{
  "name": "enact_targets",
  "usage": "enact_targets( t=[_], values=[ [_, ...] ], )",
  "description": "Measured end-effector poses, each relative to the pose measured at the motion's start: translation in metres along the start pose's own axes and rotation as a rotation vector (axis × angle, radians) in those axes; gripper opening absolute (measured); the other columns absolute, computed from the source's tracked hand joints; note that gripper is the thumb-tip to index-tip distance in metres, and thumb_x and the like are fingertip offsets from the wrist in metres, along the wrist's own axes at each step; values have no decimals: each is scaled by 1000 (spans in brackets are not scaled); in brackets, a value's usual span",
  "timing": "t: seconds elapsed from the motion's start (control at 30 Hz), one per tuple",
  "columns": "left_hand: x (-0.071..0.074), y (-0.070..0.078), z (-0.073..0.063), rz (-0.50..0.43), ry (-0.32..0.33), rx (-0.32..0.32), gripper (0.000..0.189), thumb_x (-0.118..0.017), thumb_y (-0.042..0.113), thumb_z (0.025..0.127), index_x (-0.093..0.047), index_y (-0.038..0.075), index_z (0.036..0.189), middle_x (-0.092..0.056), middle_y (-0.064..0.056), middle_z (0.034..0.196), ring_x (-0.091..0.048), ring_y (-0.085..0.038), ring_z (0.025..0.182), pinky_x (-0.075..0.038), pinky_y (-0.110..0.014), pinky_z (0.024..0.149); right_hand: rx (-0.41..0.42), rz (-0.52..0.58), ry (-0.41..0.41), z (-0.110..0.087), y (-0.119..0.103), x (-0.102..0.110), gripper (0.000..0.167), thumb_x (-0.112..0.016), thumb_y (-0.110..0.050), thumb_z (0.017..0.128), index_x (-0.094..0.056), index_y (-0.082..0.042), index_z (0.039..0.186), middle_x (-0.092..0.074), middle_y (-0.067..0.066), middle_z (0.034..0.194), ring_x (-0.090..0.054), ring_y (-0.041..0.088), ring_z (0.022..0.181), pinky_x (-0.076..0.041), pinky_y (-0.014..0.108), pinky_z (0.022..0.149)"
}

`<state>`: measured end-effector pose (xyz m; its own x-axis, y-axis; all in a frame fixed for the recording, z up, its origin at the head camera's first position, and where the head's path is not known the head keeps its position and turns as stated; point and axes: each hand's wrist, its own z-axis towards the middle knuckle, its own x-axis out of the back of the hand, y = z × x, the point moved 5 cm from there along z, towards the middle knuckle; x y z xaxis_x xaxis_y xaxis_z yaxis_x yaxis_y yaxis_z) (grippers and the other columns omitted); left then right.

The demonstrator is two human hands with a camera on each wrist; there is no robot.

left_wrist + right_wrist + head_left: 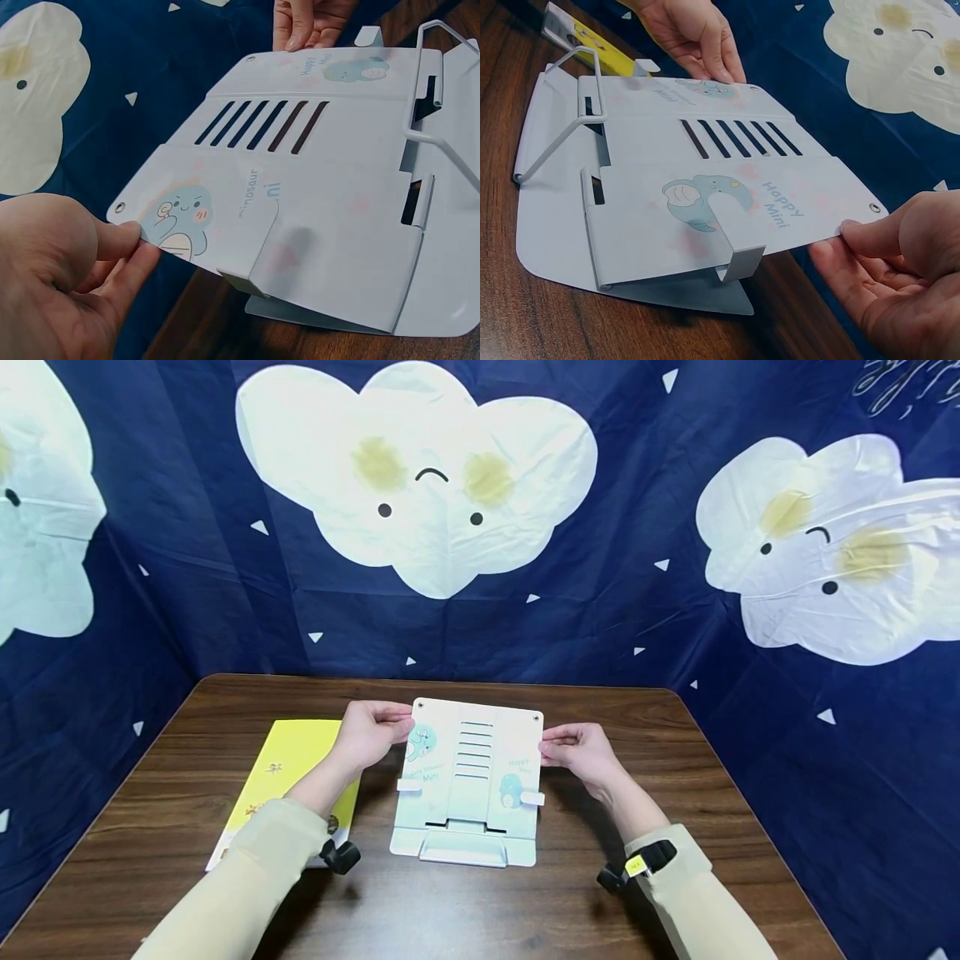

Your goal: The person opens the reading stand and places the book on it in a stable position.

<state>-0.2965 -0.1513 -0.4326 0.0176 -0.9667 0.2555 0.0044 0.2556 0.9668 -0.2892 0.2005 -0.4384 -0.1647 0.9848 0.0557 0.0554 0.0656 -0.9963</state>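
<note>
A white metal book stand (480,752) with dinosaur drawings and a column of slots sits on the table, its back panel tilted up from the base. My left hand (372,732) pinches the panel's upper left edge between thumb and fingers. On the opposite edge, my right hand (583,753) pinches the panel near its upper corner. Both grips show up close, the left hand (75,277) below a dinosaur print and the right hand (900,262) beside a corner eyelet. A white wire bar (574,112) stands up over the base, and small white clips sit at both sides.
Left of the stand lies a yellow book (300,752), partly covered by my left forearm. The wooden table (600,893) ends at a dark blue cloth (480,635) with cloud prints, hanging behind and on both sides.
</note>
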Motion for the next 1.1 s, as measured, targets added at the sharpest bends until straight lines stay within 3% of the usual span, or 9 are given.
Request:
enact_targets(
  t=[0.67,0.9,1.1],
  values=[
    [5,11,-8,13,0,-36,23,-74,3,100,-75,-2,122,-75,-21,114,-76,-24,96,-63,-31,80,44,-4,-21,-14,-12,1,22,-69,16,94,-63,24,114,-72,16,90,-73,18,78,-64,42,80],
    [7,15,-13,2,-2,-49,24,-74,3,99,-75,-3,123,-75,-19,113,-76,-24,97,-63,-30,81,57,-15,-19,-18,-16,1,19,-69,16,94,-66,23,112,-73,18,91,-74,18,80,-65,38,78],
    [8,20,-18,-16,-11,-59,25,-74,3,99,-74,-4,124,-75,-20,113,-76,-25,99,-63,-30,82,57,-42,-17,-21,-18,1,18,-70,14,95,-68,20,111,-73,19,92,-75,21,81,-63,49,85]
  ],
)
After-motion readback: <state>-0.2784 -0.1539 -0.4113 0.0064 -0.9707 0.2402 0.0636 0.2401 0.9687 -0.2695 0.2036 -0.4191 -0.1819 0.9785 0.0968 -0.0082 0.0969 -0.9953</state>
